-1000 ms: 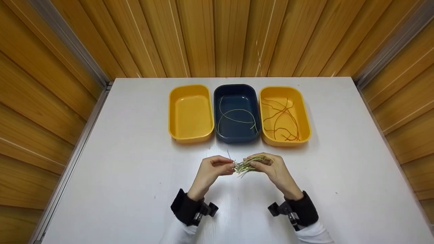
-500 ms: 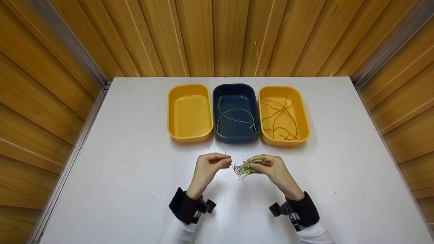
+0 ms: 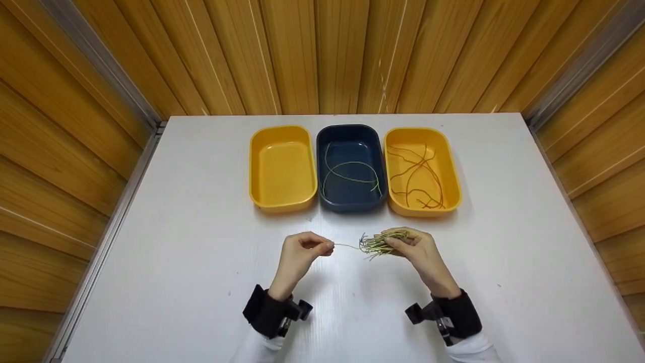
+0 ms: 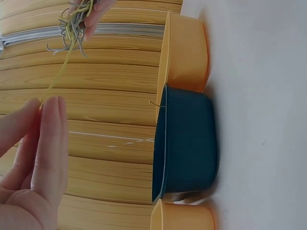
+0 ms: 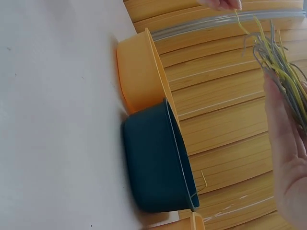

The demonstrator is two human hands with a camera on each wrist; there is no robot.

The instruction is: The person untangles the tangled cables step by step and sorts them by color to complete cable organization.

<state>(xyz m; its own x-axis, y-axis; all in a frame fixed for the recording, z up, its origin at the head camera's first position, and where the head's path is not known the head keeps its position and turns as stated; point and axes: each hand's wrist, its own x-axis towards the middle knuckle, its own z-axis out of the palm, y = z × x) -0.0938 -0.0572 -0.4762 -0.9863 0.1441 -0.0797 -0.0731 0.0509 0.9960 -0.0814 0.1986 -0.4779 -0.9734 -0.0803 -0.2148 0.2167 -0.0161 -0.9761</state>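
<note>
My right hand (image 3: 417, 254) grips a bundle of thin yellow and grey strings (image 3: 377, 244), whose loose ends stick out towards the left. Between thumb and fingertips, my left hand (image 3: 298, 259) pinches the end of one yellow string (image 3: 346, 245). That string stretches across the gap to the bundle; in the left wrist view the yellow string (image 4: 60, 72) runs taut into the tangle of ends. The part of the bundle inside my right palm is hidden in the head view. Both hands are held above the white table, in front of the bins.
Three bins stand in a row behind my hands: a yellow bin (image 3: 283, 174) with nothing in it, a dark blue bin (image 3: 352, 205) with thin yellow-green string (image 3: 352, 163), and another yellow bin (image 3: 426, 213) with several orange-looking strings (image 3: 437, 176). Wood-patterned walls (image 3: 337, 55) enclose the white table (image 3: 191, 227).
My left hand has moved left, away from the bundle, drawing one yellow string partly out. My right hand has shifted slightly right with the bundle. The bins have not moved.
</note>
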